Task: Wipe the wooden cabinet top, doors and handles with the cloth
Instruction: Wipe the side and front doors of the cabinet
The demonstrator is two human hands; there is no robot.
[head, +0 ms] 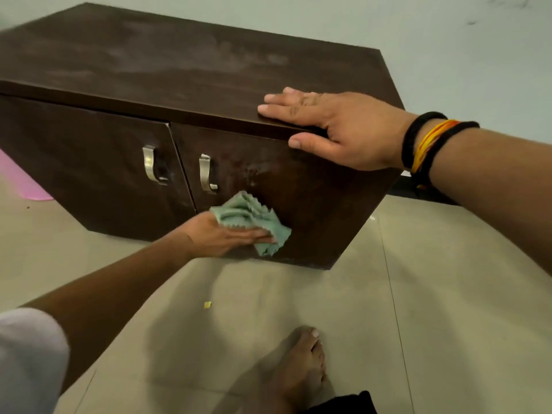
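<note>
A low dark wooden cabinet [167,70] stands on the floor, its top streaked with pale dust. Two doors face me, each with a curved metal handle: the left handle [152,165] and the right handle [206,173]. My left hand [222,234] presses a crumpled green cloth [254,222] against the lower part of the right door [313,198]. My right hand [331,127] lies flat on the cabinet's front right top edge, fingers spread, thumb over the door's upper edge, holding nothing.
The cabinet stands against a pale wall [448,40] on a beige tiled floor [433,294]. My bare foot [301,363] is on the floor in front. A pink object [21,180] lies at the left, partly behind the cabinet. A small yellow scrap [207,304] lies on the tiles.
</note>
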